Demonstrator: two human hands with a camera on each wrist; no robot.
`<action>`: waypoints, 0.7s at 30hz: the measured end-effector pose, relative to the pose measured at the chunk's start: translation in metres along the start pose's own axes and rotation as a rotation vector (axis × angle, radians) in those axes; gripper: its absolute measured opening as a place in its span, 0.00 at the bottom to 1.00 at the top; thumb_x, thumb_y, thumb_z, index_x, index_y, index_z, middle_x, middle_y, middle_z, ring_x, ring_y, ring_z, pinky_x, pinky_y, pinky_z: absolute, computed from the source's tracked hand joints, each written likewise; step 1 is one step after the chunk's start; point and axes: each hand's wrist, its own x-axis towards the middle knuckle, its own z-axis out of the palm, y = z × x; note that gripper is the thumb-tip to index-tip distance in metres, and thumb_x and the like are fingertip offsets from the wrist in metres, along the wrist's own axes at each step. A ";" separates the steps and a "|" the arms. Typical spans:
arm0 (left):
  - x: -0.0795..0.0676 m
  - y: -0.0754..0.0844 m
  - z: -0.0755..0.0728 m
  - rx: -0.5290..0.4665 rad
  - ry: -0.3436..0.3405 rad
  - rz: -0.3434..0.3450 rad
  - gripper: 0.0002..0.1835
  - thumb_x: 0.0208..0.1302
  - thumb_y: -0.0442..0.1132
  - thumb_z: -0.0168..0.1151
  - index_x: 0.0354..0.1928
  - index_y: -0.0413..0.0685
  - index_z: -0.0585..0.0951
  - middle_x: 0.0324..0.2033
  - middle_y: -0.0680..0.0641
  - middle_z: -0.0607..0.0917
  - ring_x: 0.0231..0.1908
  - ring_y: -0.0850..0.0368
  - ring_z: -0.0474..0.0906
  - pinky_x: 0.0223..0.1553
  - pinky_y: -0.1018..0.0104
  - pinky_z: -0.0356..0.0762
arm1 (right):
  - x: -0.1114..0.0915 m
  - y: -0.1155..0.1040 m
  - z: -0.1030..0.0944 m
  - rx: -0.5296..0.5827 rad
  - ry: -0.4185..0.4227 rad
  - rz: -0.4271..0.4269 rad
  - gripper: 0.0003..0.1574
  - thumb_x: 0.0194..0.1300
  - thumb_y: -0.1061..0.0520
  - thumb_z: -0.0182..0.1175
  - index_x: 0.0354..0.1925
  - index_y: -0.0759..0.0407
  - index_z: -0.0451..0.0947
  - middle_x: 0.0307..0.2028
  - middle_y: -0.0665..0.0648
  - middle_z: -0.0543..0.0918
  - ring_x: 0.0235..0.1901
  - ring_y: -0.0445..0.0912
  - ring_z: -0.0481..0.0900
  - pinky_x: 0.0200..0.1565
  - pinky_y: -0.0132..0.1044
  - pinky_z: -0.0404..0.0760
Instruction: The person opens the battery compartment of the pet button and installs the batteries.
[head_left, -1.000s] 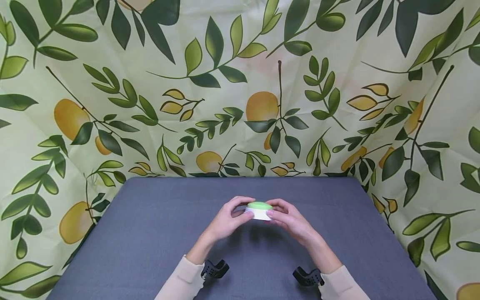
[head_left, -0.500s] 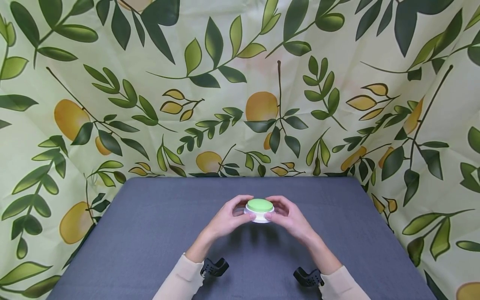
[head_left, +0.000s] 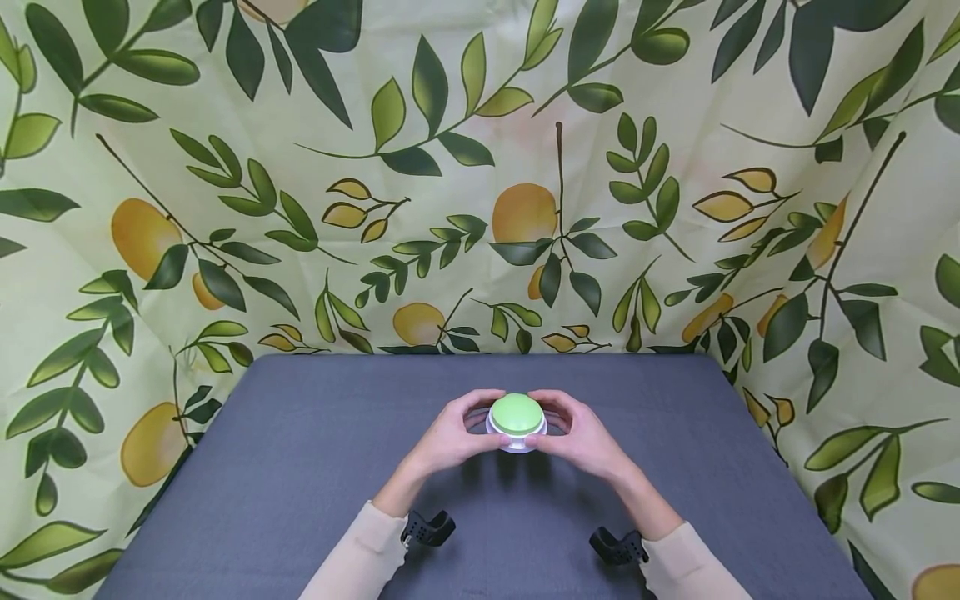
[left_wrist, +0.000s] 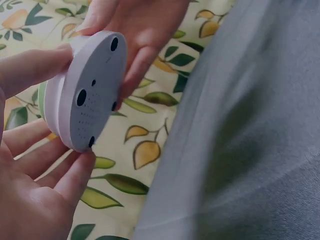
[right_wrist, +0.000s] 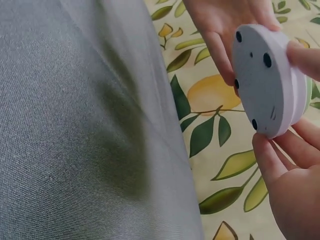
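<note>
Both hands hold up a round push button [head_left: 516, 414] with a green domed top and a white base, above the table. My left hand [head_left: 448, 435] grips its left side, thumb at the near rim and fingers around the far edge. On the opposite side my right hand [head_left: 583, 435] grips it the same way. In the left wrist view the white underside [left_wrist: 97, 100] shows dark round feet and a patch of small holes. The right wrist view shows the base [right_wrist: 262, 82] tilted, with fingertips at its lower rim.
A grey-blue cloth covers the table [head_left: 337, 400], and shadows of the hands fall on it. Behind and at both sides hangs a cream backdrop [head_left: 450, 267] printed with leaves and orange fruit. Black wrist cameras sit by the cuffs.
The push button has tipped so that its green top faces the head camera more fully. Both hands have kept their grip and nearly the same place.
</note>
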 end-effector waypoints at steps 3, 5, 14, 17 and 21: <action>0.002 -0.002 0.001 0.013 0.005 -0.011 0.34 0.50 0.34 0.74 0.61 0.43 0.72 0.58 0.46 0.75 0.59 0.54 0.71 0.60 0.63 0.65 | 0.003 0.004 0.000 0.006 -0.001 0.001 0.41 0.49 0.57 0.75 0.60 0.60 0.69 0.56 0.58 0.74 0.56 0.50 0.74 0.58 0.37 0.70; 0.002 0.003 0.001 0.024 0.001 -0.009 0.34 0.51 0.32 0.73 0.61 0.39 0.71 0.58 0.43 0.75 0.59 0.50 0.71 0.61 0.59 0.65 | 0.005 0.006 0.000 0.018 -0.002 -0.001 0.42 0.48 0.59 0.75 0.60 0.61 0.69 0.57 0.59 0.74 0.57 0.52 0.74 0.58 0.39 0.69; 0.007 0.000 0.003 0.064 0.007 0.008 0.34 0.50 0.28 0.72 0.60 0.31 0.70 0.57 0.35 0.75 0.58 0.40 0.71 0.60 0.49 0.64 | 0.013 0.027 0.001 -0.036 -0.013 0.029 0.42 0.48 0.56 0.75 0.59 0.61 0.70 0.56 0.59 0.75 0.57 0.53 0.74 0.59 0.45 0.69; 0.011 -0.021 0.004 0.100 0.016 -0.014 0.34 0.49 0.31 0.73 0.60 0.36 0.71 0.57 0.40 0.75 0.58 0.45 0.72 0.60 0.53 0.66 | 0.015 0.033 0.004 -0.074 -0.011 0.045 0.42 0.47 0.54 0.76 0.59 0.61 0.70 0.55 0.59 0.75 0.56 0.53 0.74 0.58 0.46 0.70; 0.016 -0.044 0.004 0.143 0.017 -0.044 0.35 0.49 0.35 0.75 0.61 0.42 0.72 0.57 0.45 0.76 0.58 0.50 0.72 0.60 0.59 0.67 | 0.017 0.038 0.006 -0.122 -0.012 0.046 0.42 0.47 0.55 0.76 0.59 0.62 0.70 0.55 0.60 0.76 0.55 0.54 0.75 0.56 0.48 0.71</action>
